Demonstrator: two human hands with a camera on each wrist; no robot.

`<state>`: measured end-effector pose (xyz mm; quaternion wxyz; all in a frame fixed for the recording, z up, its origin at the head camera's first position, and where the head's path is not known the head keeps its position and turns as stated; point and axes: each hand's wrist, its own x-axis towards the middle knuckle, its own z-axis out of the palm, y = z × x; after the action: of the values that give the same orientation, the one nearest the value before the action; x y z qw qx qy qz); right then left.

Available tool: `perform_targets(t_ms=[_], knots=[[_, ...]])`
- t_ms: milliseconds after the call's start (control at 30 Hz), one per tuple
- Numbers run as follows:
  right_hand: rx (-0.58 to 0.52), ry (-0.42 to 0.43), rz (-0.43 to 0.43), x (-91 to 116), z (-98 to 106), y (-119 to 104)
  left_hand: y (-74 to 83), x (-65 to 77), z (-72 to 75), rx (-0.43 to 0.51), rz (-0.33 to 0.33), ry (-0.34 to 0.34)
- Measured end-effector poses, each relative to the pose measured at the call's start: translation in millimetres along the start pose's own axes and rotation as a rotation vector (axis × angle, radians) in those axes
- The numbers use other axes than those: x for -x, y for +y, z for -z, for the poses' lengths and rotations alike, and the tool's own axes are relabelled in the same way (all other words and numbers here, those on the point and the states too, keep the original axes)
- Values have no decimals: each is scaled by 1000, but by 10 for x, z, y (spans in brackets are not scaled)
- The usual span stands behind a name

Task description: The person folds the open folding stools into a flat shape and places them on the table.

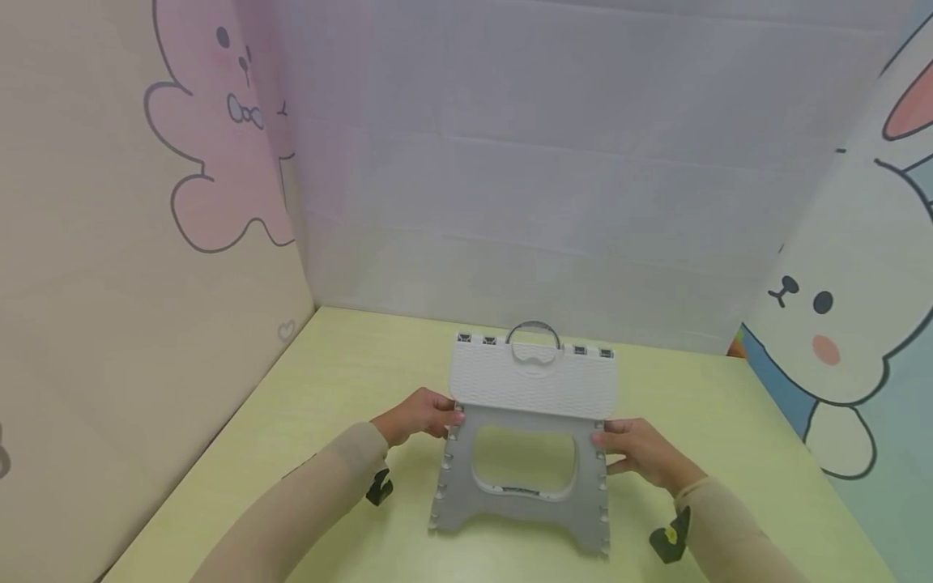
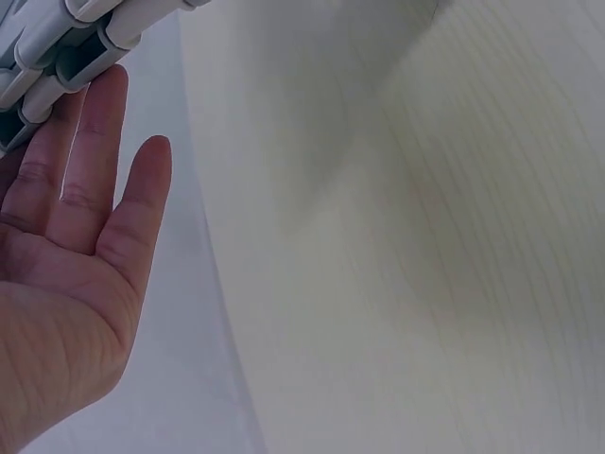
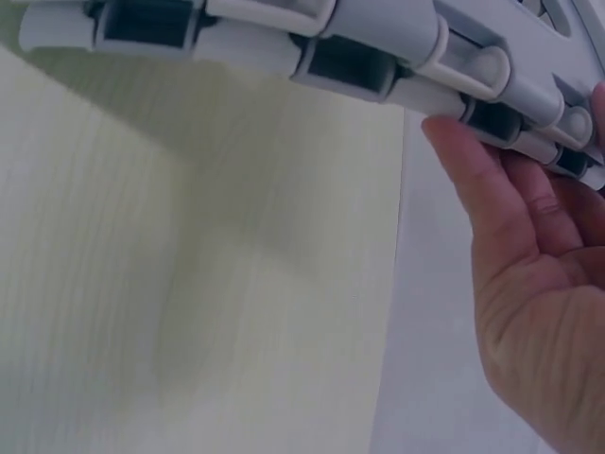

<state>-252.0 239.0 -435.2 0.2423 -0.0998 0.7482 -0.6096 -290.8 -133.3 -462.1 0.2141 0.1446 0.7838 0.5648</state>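
A white and grey folding step stool [image 1: 535, 385] is upright in the middle of the head view. Its white textured top is tilted up at the back, and a curved carry handle [image 1: 534, 326] shows at the upper edge. Below, the grey leg panel [image 1: 474, 514] has a large opening. My left hand [image 1: 417, 414] grips the stool's left edge just under the top, thumb in front. On the opposite edge, my right hand [image 1: 641, 449] holds it the same way. Fingers [image 2: 99, 142] touch the hinged side in the left wrist view; the right wrist view shows knuckled hinges [image 3: 350, 71] above the fingers.
The pale yellow wood-grain table [image 1: 364, 340] lies beneath. A plain white sheet [image 1: 547, 202] hangs behind it. Cartoon-printed sheets [image 1: 109, 243] stand along the left and right sides. Dark wrist mounts are on both sleeves.
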Motion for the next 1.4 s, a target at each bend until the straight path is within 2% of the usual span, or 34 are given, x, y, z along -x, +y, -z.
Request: perform_targets(t_ms=[400,633,1000,1400], knots=[[-12,-18,-18,-8,-10,92,-58,6,-38,-18,19,-7],[6,-23,-19,6,-32,120,-69,18,-42,-33,4,-28],[6,-7,-35,-11,-46,135,-83,5,-65,-47,39,-11],[-14,-8,-42,-23,-64,147,-92,-18,-61,-53,41,-16]])
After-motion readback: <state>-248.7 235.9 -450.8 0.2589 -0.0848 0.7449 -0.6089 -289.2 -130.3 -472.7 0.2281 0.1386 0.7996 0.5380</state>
